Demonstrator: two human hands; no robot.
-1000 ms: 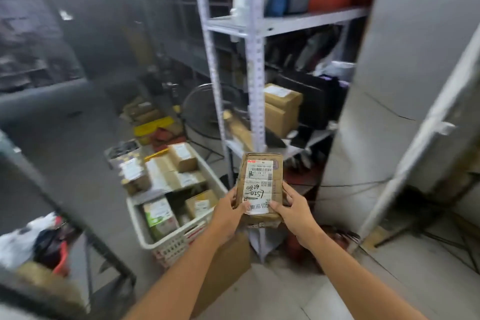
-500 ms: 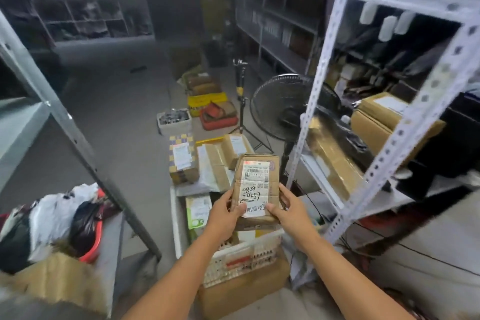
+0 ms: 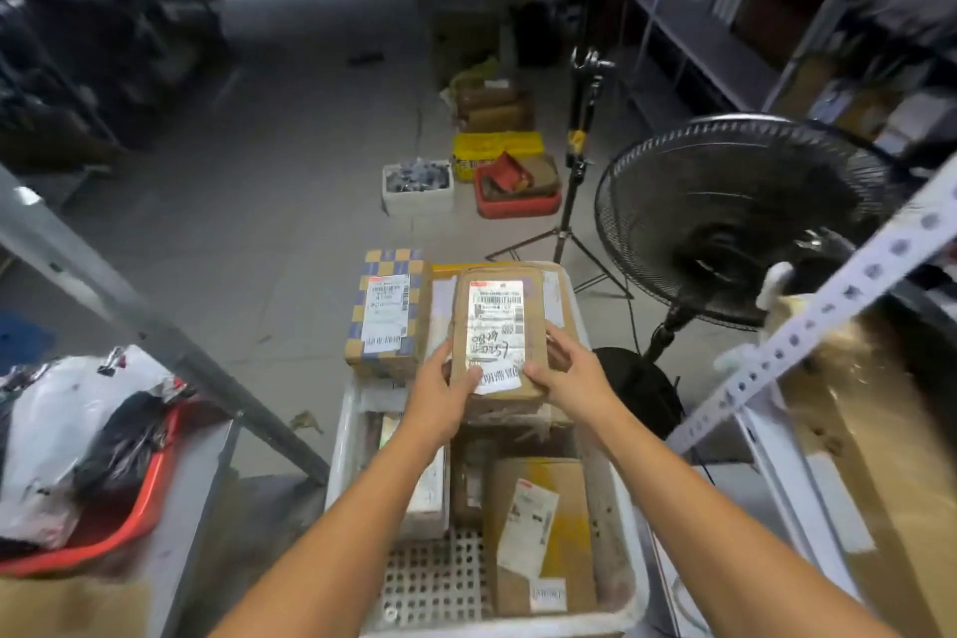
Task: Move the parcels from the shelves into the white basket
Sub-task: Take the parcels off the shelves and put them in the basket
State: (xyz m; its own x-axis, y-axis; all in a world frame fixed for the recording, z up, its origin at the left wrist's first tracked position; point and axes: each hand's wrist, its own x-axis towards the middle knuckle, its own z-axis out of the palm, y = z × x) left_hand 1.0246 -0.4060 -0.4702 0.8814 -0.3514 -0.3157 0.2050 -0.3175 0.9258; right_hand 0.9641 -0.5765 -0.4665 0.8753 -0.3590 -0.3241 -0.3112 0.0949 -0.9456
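Observation:
Both hands hold one brown parcel [image 3: 498, 321] with a white shipping label and handwriting, above the far half of the white basket [image 3: 629, 528]. My left hand [image 3: 440, 391] grips its lower left corner and my right hand [image 3: 564, 370] its lower right side. Inside the basket lie several parcels: a blue-and-yellow checked box [image 3: 387, 311] at the far left, a brown labelled box [image 3: 541, 531] near the front, others partly hidden under my arms. The perforated basket floor [image 3: 432, 580] shows at the near left.
A black floor fan [image 3: 735, 218] stands to the right of the basket, with a tripod [image 3: 575, 171] behind it. A white metal shelf upright [image 3: 808, 332] slants at the right, and a grey one [image 3: 145, 321] at the left. Bags fill a red tub [image 3: 124, 508] at the left. Small bins sit on the floor beyond.
My view has swung left from the shelf and down onto the basket. The parcel, still in both hands, has moved out over the basket's far half.

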